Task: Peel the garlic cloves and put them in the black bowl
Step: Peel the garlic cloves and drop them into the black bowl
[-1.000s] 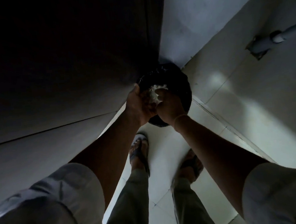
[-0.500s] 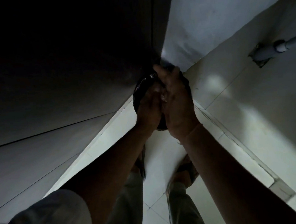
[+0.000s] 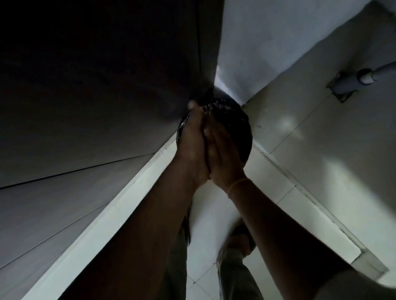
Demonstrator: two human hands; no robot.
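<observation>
**user1:** fingers (image 3: 197, 119) all straight, not gripping. Left hand (image 3: 191, 150) and right hand (image 3: 225, 158) are pressed flat, palm to palm.

**user2:** and the garlic?

**user1:** can't tell tbh, whatever's between the palms is hidden. Hands are right over a black bag-lined bin (image 3: 240, 121) in the floor (image 3: 314, 167) corner.

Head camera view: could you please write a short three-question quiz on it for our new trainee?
1. True or false: the left hand and right hand are pressed together, fingers straight.
2. What do the hands partly hide? A) a round black container B) a red bucket C) a sink
3. Which wrist wears the thin band?
Key: 1 true; 2 A; 3 the right.
</observation>
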